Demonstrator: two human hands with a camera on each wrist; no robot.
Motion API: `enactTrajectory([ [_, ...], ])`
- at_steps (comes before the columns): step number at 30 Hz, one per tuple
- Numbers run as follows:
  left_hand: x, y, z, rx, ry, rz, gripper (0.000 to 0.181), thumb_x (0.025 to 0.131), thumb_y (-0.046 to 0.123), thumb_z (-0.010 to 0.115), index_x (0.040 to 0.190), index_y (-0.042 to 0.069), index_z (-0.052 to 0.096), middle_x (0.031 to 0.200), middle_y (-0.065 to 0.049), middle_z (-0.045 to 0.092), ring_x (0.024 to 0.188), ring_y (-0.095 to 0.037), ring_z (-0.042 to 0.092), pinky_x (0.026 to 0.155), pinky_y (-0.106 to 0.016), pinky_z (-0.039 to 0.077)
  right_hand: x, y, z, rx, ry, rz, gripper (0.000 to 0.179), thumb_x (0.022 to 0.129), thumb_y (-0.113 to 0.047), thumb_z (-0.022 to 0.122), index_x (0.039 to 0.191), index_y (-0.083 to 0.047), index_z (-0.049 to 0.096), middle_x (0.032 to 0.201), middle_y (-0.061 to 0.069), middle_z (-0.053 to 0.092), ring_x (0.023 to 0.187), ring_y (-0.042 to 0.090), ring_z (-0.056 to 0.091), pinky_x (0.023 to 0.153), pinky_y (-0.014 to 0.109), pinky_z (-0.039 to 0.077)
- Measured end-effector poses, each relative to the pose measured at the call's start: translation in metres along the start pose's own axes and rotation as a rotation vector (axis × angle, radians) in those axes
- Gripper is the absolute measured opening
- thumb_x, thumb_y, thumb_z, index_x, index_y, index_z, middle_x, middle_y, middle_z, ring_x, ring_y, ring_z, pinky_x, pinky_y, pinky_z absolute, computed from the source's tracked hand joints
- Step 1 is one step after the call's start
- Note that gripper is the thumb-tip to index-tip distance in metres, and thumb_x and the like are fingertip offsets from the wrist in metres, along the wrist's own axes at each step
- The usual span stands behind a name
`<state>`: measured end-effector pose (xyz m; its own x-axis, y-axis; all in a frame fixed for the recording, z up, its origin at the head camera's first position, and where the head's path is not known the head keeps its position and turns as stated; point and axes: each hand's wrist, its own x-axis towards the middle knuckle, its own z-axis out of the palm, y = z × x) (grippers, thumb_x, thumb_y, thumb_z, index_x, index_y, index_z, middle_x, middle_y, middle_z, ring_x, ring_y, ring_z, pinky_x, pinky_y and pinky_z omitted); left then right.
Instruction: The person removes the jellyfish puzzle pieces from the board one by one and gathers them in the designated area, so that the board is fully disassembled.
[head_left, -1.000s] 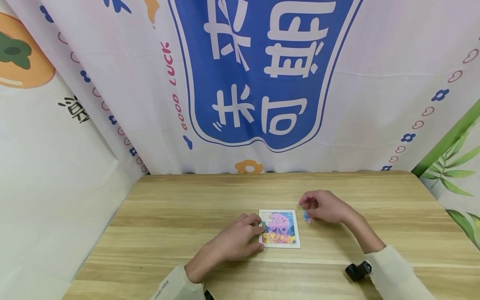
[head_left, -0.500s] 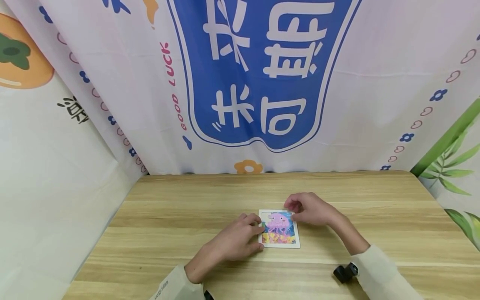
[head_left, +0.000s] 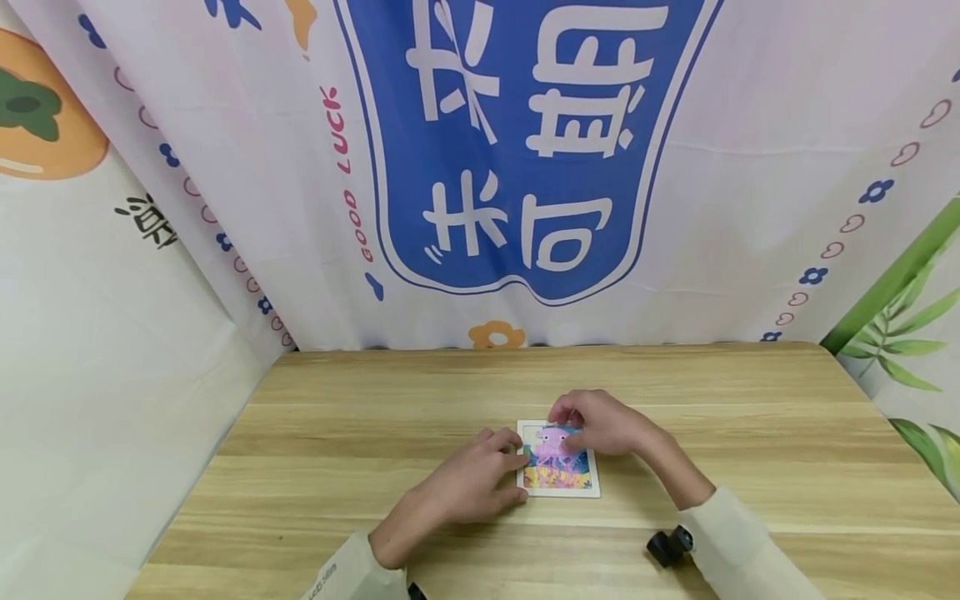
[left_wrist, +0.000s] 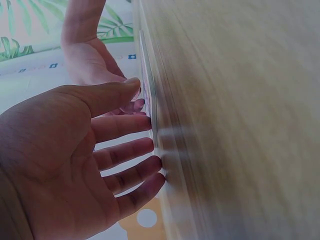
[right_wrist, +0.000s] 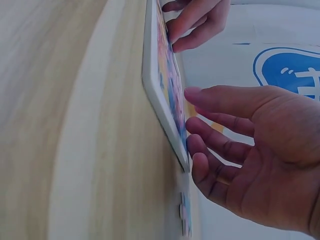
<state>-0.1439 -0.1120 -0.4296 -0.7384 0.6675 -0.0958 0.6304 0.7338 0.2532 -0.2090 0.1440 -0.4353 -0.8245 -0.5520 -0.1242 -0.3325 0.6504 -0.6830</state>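
Note:
A white-framed jigsaw puzzle (head_left: 557, 479) with a pink jellyfish picture lies on the table; a pale gap shows at its upper left. My left hand (head_left: 480, 477) rests at the frame's left side, fingers spread, with the index fingertip on the picture. Over the puzzle's upper right is my right hand (head_left: 603, 423), fingers bent and thumb apart from them. In the right wrist view, that hand's fingertips (right_wrist: 195, 142) are close to the picture; whether a piece is between them is unclear. A loose puzzle piece (right_wrist: 185, 212) lies beyond the frame's corner, hidden in the head view.
The wood-grain table (head_left: 375, 400) runs back to a hanging printed curtain (head_left: 517, 317). A black wrist device (head_left: 670, 546) sits by the right sleeve (head_left: 738, 533). Pale curtain also covers the left side.
My right hand has moved left, from beside a loose blue and pink piece right of the frame to over the puzzle's upper right. The left hand and frame stay in place.

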Motion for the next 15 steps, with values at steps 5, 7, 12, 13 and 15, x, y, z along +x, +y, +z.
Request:
enactTrajectory([
  [5,0.0002,0.0009,-0.0008,0.014,0.003,0.011,0.048,0.101,0.036,0.076,0.141,0.009,0.072,0.146,-0.006,0.062,0.126,-0.023,0.058,0.108,-0.036,0.054,0.0012,-0.0042,0.0014,-0.014,-0.008,0.006,0.031,0.086,-0.006,0.087,0.115,-0.010,0.075,0.106,0.001,0.072,0.101,0.020,0.061,0.092,0.038,0.054],
  [7,0.0000,0.0014,-0.0011,0.017,0.001,0.012,0.048,0.102,0.036,0.076,0.141,0.009,0.072,0.146,-0.006,0.062,0.127,-0.023,0.059,0.109,-0.037,0.054,0.0016,-0.0053,0.0019,-0.016,-0.006,0.011,0.032,0.086,-0.005,0.087,0.115,-0.010,0.075,0.107,0.000,0.072,0.101,0.019,0.061,0.092,0.038,0.054],
  [12,-0.0002,0.0015,-0.0009,0.017,-0.002,0.007,0.048,0.102,0.036,0.076,0.141,0.010,0.072,0.146,-0.006,0.062,0.127,-0.023,0.058,0.109,-0.036,0.054,0.0026,-0.0070,0.0039,-0.014,0.007,0.024,0.032,0.084,-0.001,0.087,0.113,-0.010,0.075,0.103,0.000,0.071,0.098,0.018,0.062,0.091,0.037,0.055],
  [13,0.0000,0.0014,-0.0007,0.019,-0.002,0.005,0.048,0.102,0.036,0.076,0.141,0.010,0.072,0.146,-0.006,0.062,0.127,-0.023,0.058,0.109,-0.037,0.054,0.0027,-0.0073,0.0043,-0.011,0.011,0.025,0.033,0.083,-0.001,0.087,0.112,-0.009,0.075,0.101,0.000,0.071,0.097,0.018,0.062,0.090,0.036,0.055],
  [15,0.0001,0.0012,-0.0003,0.024,-0.001,0.006,0.048,0.101,0.037,0.076,0.141,0.010,0.072,0.146,-0.005,0.062,0.127,-0.023,0.059,0.109,-0.036,0.054,0.0029,-0.0079,0.0054,0.002,0.022,0.038,0.033,0.082,0.001,0.088,0.111,-0.009,0.075,0.100,0.001,0.071,0.094,0.017,0.062,0.087,0.034,0.055],
])
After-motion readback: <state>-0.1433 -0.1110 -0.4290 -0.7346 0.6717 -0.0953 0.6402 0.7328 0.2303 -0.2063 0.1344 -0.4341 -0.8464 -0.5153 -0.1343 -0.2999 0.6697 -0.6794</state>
